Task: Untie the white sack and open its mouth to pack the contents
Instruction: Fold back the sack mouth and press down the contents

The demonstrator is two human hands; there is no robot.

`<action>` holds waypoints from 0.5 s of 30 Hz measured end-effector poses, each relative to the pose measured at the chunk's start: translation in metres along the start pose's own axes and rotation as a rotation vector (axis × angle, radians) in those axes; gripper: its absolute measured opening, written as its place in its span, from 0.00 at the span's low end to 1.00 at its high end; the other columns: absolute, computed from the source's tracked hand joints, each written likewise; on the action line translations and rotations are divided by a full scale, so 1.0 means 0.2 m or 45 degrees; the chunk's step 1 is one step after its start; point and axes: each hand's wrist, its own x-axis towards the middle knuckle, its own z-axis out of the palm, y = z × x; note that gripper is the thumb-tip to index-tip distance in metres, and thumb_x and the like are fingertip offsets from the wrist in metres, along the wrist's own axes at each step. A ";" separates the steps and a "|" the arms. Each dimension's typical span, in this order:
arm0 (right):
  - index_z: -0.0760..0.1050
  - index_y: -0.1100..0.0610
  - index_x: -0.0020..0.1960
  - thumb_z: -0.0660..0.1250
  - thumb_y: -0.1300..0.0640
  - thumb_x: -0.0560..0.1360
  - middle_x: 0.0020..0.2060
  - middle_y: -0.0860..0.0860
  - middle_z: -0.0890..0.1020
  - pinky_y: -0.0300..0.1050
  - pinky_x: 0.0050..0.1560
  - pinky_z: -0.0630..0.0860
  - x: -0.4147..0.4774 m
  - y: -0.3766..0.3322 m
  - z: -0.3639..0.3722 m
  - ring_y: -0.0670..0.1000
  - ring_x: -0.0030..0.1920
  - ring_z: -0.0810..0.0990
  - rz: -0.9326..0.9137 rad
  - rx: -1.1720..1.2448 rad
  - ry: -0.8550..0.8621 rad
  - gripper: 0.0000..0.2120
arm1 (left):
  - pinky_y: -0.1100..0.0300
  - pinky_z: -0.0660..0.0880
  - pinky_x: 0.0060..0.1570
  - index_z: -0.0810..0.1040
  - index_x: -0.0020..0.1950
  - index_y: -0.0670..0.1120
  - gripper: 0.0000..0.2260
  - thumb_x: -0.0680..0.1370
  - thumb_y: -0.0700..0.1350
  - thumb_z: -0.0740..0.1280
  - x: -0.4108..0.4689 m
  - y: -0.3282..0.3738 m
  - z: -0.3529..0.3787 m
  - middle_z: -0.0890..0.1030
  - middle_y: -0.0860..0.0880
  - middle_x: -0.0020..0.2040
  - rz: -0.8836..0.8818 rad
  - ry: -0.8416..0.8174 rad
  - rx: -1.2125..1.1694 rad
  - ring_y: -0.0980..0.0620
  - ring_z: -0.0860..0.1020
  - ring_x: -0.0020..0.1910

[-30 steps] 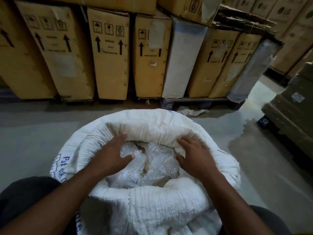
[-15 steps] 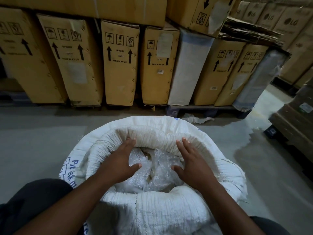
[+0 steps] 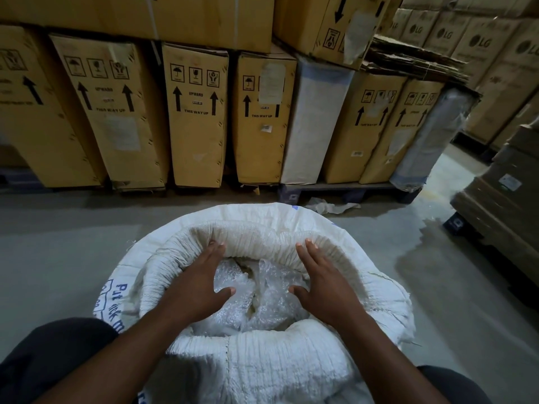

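Head view: one white sack (image 3: 262, 368) stands open on the floor. Two hands, left hand (image 3: 198, 287) and right hand (image 3: 323, 290), press straight fingers inside its rolled rim, over bubble wrap (image 3: 262, 298).

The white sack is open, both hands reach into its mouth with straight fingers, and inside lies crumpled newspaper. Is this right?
Not quite. The head view shows clear plastic wrap in the white sack, not crumpled newspaper. The rest holds: the sack is open, and the left hand and right hand reach into its mouth with straight fingers.
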 end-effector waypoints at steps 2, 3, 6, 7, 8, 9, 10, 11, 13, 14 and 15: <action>0.45 0.43 0.84 0.70 0.42 0.77 0.83 0.41 0.43 0.48 0.79 0.57 0.00 -0.01 0.00 0.46 0.83 0.45 -0.013 0.009 0.010 0.46 | 0.50 0.64 0.77 0.46 0.85 0.56 0.46 0.76 0.62 0.71 0.00 0.00 0.00 0.42 0.57 0.84 0.005 0.015 0.012 0.53 0.54 0.83; 0.46 0.43 0.84 0.70 0.43 0.77 0.83 0.42 0.46 0.48 0.80 0.59 -0.01 -0.02 -0.01 0.46 0.83 0.47 -0.023 0.032 0.039 0.45 | 0.50 0.64 0.77 0.45 0.85 0.56 0.46 0.76 0.62 0.71 0.00 -0.01 0.00 0.41 0.57 0.84 0.006 0.021 0.016 0.53 0.54 0.83; 0.55 0.45 0.83 0.72 0.49 0.76 0.77 0.47 0.68 0.47 0.68 0.74 -0.02 -0.06 -0.04 0.49 0.74 0.69 -0.053 0.099 0.246 0.41 | 0.51 0.62 0.77 0.45 0.85 0.55 0.47 0.76 0.62 0.71 0.00 -0.02 0.01 0.41 0.56 0.85 0.006 0.041 0.015 0.52 0.54 0.83; 0.59 0.47 0.82 0.72 0.51 0.76 0.71 0.47 0.73 0.47 0.61 0.78 -0.02 -0.07 -0.05 0.49 0.67 0.74 -0.060 0.098 0.321 0.38 | 0.51 0.62 0.77 0.44 0.85 0.55 0.47 0.76 0.62 0.71 0.00 -0.02 0.01 0.41 0.56 0.85 0.002 0.050 0.008 0.52 0.53 0.83; 0.64 0.49 0.79 0.72 0.51 0.76 0.66 0.47 0.75 0.47 0.56 0.80 -0.02 -0.08 -0.06 0.49 0.62 0.76 -0.060 0.089 0.371 0.34 | 0.51 0.61 0.78 0.44 0.85 0.55 0.47 0.76 0.62 0.71 0.01 -0.03 0.01 0.41 0.56 0.84 -0.004 0.059 0.000 0.52 0.53 0.83; 0.67 0.51 0.76 0.71 0.51 0.76 0.63 0.47 0.76 0.48 0.54 0.80 -0.02 -0.08 -0.06 0.50 0.60 0.77 -0.052 0.081 0.395 0.31 | 0.51 0.60 0.78 0.43 0.85 0.55 0.48 0.76 0.61 0.71 0.01 -0.03 0.00 0.40 0.56 0.84 -0.010 0.068 -0.008 0.52 0.52 0.83; 0.69 0.51 0.74 0.71 0.51 0.76 0.62 0.47 0.76 0.49 0.54 0.80 -0.02 -0.08 -0.07 0.51 0.59 0.77 -0.038 0.072 0.399 0.27 | 0.51 0.59 0.78 0.42 0.85 0.55 0.48 0.76 0.61 0.72 0.02 -0.03 -0.01 0.40 0.55 0.84 -0.019 0.077 -0.017 0.52 0.51 0.83; 0.71 0.51 0.71 0.71 0.50 0.76 0.60 0.48 0.77 0.49 0.54 0.79 -0.02 -0.08 -0.07 0.52 0.58 0.78 -0.023 0.055 0.396 0.25 | 0.51 0.59 0.78 0.41 0.85 0.55 0.49 0.76 0.61 0.72 0.02 -0.03 -0.01 0.40 0.55 0.85 -0.028 0.087 -0.026 0.51 0.51 0.83; 0.73 0.52 0.68 0.72 0.50 0.75 0.58 0.49 0.78 0.50 0.55 0.78 -0.02 -0.06 -0.07 0.54 0.56 0.78 -0.007 -0.002 0.422 0.24 | 0.52 0.60 0.77 0.40 0.85 0.56 0.50 0.76 0.61 0.73 0.04 -0.04 -0.03 0.40 0.54 0.85 -0.037 0.097 -0.048 0.52 0.51 0.83; 0.73 0.53 0.68 0.73 0.51 0.74 0.57 0.49 0.78 0.51 0.56 0.77 -0.03 -0.05 -0.07 0.54 0.56 0.78 -0.004 -0.030 0.448 0.24 | 0.52 0.60 0.77 0.40 0.85 0.56 0.50 0.76 0.60 0.73 0.04 -0.04 -0.03 0.40 0.54 0.85 -0.041 0.097 -0.059 0.52 0.51 0.83; 0.74 0.53 0.67 0.73 0.52 0.73 0.56 0.50 0.79 0.51 0.57 0.76 -0.03 -0.05 -0.07 0.54 0.56 0.78 -0.003 -0.046 0.480 0.24 | 0.52 0.61 0.76 0.40 0.85 0.56 0.50 0.76 0.60 0.73 0.05 -0.05 -0.04 0.40 0.54 0.85 -0.044 0.099 -0.066 0.52 0.51 0.83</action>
